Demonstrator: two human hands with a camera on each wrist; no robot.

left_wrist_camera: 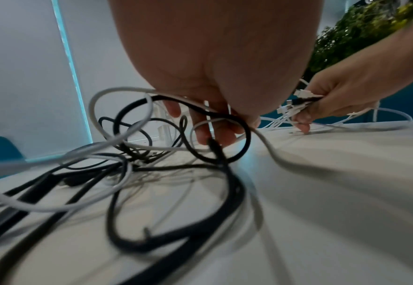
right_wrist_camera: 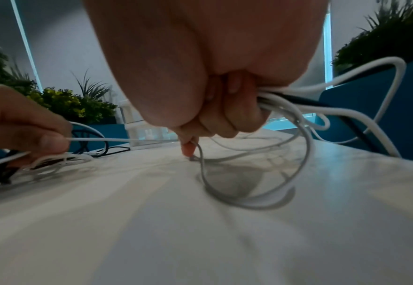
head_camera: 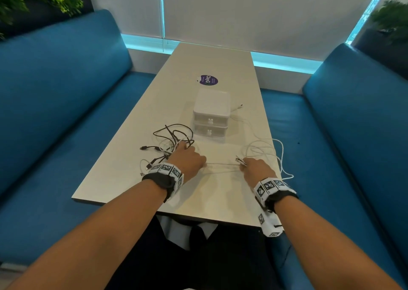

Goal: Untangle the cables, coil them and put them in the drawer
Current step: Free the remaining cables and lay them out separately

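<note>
Progress, by my reading, is early: nothing coiled, nothing stowed. My right hand (head_camera: 256,168) has its fingers curled round a bunch of white cable ends (left_wrist_camera: 295,105), plugs pointing toward the left hand; loose white loops (head_camera: 265,150) trail beyond its fingertips. A taut white strand (head_camera: 220,164) runs side to side between the hands. My left hand (head_camera: 187,159) pinches that strand, fingertips reaching into the black-and-white tangle (head_camera: 172,139). Past both sets of fingers, the drawer unit (head_camera: 210,115) stands with both drawers closed.
</note>
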